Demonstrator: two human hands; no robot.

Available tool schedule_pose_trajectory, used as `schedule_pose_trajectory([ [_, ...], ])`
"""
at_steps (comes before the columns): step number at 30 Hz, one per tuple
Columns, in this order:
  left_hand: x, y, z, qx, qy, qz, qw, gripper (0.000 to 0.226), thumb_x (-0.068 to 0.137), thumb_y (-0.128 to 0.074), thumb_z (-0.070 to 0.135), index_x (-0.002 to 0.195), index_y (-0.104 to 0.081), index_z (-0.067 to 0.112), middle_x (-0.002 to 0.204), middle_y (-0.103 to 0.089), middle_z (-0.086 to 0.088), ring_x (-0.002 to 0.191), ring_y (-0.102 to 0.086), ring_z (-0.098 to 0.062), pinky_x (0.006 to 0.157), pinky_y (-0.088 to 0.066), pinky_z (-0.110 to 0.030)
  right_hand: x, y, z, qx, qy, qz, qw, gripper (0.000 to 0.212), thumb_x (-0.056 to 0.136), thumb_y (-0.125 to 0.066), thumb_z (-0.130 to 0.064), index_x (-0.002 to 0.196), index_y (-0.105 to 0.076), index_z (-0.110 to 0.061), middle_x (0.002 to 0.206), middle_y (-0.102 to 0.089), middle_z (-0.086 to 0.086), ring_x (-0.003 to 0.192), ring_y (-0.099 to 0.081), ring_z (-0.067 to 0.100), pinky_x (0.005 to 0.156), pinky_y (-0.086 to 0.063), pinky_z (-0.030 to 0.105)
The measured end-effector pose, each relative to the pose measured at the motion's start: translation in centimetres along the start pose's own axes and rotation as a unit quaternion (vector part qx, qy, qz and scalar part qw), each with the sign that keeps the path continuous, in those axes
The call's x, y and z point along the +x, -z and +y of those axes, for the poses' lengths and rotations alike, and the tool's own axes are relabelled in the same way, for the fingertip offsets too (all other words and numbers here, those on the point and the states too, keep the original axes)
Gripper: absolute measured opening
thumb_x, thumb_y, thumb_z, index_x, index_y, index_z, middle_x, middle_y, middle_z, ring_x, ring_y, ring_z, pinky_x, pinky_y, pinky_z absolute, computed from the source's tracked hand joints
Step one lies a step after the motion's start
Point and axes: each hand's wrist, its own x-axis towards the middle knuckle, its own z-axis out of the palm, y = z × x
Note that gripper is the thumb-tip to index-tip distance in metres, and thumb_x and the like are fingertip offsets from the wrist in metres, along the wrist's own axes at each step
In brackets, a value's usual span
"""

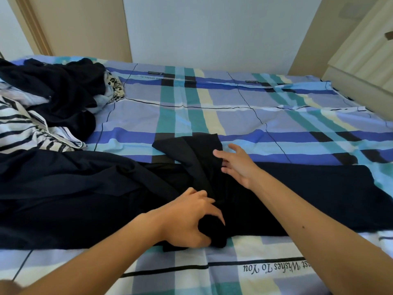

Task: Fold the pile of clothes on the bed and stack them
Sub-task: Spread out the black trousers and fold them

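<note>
- Two heaps share our bed (234, 116): a loose pile (53, 88) of dark, striped and floral clothes at its far left, and a black garment (297, 194) spread across the near part.
- Our left hand (191, 218) comes in from the left, fingers curled, clenching a bunch of the garment's near edge.
- Our right hand (238, 165) lies farther out, fingers straight and spread, gripping nothing, its thumb touching a turned-up flap of the same garment.

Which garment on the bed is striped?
The white garment with navy stripes, at far left; the others are plain dark, pale blue or floral.
</note>
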Motion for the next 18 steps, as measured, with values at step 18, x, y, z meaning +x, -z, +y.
schedule_pose_trajectory([
  [18,0.4,0.2,-3.6,-0.019,0.159,0.042,0.986,0.046,0.086,-0.049,0.073,0.092,-0.058,0.028,0.078,-0.060,0.010,0.074,-0.058,-0.009,0.070,-0.043,-0.026,-4.8,14.9,-5.9,0.159,0.086,-0.017,0.983,0.030,0.073,-0.038,0.001,0.094,-0.055,-0.012,0.105,-0.069,0.010,0.095,-0.067,0.027,0.078,-0.059,0.039],
])
